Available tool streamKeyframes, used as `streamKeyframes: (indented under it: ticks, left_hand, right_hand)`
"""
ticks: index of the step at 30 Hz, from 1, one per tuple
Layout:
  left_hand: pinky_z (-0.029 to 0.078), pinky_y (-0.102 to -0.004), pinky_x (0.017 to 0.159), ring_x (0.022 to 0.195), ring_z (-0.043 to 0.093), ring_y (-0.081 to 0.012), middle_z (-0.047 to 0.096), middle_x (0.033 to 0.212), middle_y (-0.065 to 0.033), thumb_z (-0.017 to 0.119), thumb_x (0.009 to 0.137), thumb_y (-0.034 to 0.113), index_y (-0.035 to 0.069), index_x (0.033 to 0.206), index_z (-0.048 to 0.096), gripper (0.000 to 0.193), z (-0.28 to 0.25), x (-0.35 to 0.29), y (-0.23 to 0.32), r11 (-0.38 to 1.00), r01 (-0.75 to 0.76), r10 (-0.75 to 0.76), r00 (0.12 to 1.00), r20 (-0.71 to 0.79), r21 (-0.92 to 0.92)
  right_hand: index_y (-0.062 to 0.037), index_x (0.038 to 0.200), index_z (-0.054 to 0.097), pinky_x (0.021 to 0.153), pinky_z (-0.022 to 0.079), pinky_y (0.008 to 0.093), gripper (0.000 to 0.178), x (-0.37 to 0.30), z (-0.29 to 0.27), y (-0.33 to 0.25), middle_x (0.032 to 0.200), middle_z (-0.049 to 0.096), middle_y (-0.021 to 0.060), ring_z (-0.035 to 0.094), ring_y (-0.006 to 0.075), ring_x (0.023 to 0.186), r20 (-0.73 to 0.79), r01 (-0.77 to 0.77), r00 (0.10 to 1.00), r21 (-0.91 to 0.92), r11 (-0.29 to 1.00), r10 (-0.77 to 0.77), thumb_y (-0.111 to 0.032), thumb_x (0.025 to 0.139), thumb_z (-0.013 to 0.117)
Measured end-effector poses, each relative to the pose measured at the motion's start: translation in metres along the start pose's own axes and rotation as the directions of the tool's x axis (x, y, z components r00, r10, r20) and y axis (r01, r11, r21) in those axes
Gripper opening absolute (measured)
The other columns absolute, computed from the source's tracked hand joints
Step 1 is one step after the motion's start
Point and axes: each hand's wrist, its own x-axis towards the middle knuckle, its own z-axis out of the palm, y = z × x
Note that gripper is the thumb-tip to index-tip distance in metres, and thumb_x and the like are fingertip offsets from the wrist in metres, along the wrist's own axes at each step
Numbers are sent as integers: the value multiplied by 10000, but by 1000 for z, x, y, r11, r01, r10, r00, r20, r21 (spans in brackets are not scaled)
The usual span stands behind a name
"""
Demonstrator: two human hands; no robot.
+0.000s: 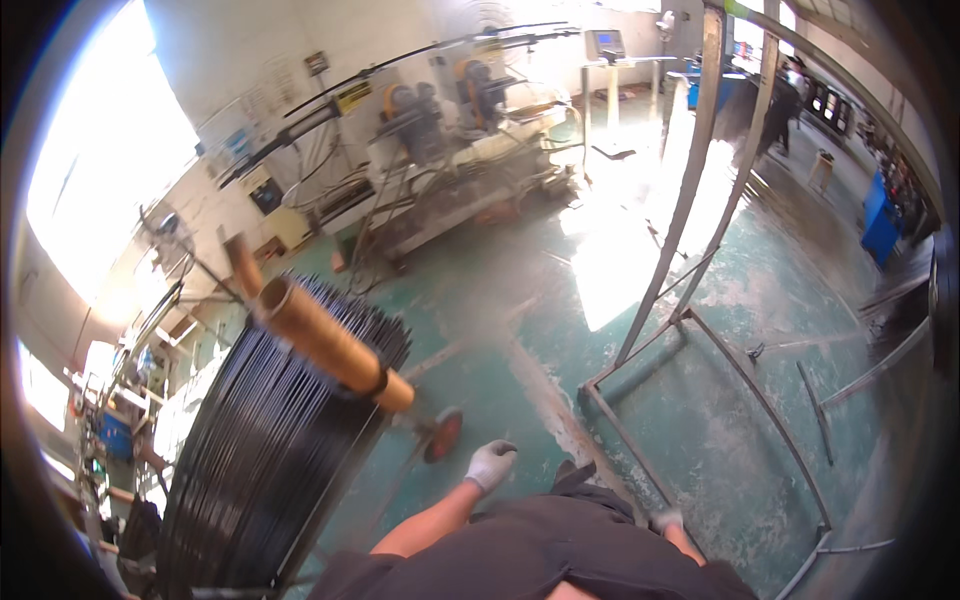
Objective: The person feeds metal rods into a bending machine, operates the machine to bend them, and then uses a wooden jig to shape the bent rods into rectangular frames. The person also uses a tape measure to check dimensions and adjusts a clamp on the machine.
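My left hand [492, 465], in a white glove, hangs in front of my body above the floor. Its fingers look loosely curled together, and nothing shows in them. The nearest thing to it is a red round disc [443, 436] on a stand, just to its left. My right hand [667, 520], also in a pale glove, is low at my right side beside a metal frame [640, 450]. Its fingers are blurred and partly hidden, so whether it touches the frame I cannot tell.
On the left stands a thick stack of dark metal rods [270, 450], with brown tubes [325, 340] sticking out above it. Machines [430, 130] line the far wall. A loose bar [815, 415] lies on the green floor [480, 370]. Another person [785, 105] is far right.
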Motion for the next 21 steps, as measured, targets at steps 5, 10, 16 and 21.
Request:
streamKeyframes:
  ticks: [5,10,16,21]
  left_hand:
    - [580,-361,979,1058,752,-226,803,1131,-136,720,965,92,-25,1179,762,248,-17,114,68,994,-98,101,993,54,-57]
    - [596,-321,814,869,746,-181,802,1017,-110,741,954,87,-30,1125,769,210,-9,269,56,988,150,-130,933,337,-33]
    - [579,-311,765,837,732,-167,797,994,-105,721,961,83,-18,1111,778,189,-19,408,148,891,-436,311,791,527,128]
    - [491,-280,555,618,606,-140,686,829,-71,656,940,-11,-21,1056,715,130,-19,477,224,990,-87,120,928,353,-107]
  right_hand:
    - [-8,1231,755,963,580,458,464,-37,-278,-280,1141,786,218,751,351,1118,-308,271,933,260,927,-187,-368,949,676]
    - [-54,1585,478,1257,394,424,813,-61,-441,-426,1547,557,206,524,355,1456,-907,707,420,296,642,-44,-406,923,789]
    - [-9,1522,500,1194,431,421,823,-82,-547,-495,1475,596,232,555,349,1409,-949,812,313,292,504,47,-391,876,838]
    - [-30,1288,674,979,561,417,527,-51,-563,-528,1173,755,207,738,316,1118,-903,751,425,390,533,61,-389,928,811]
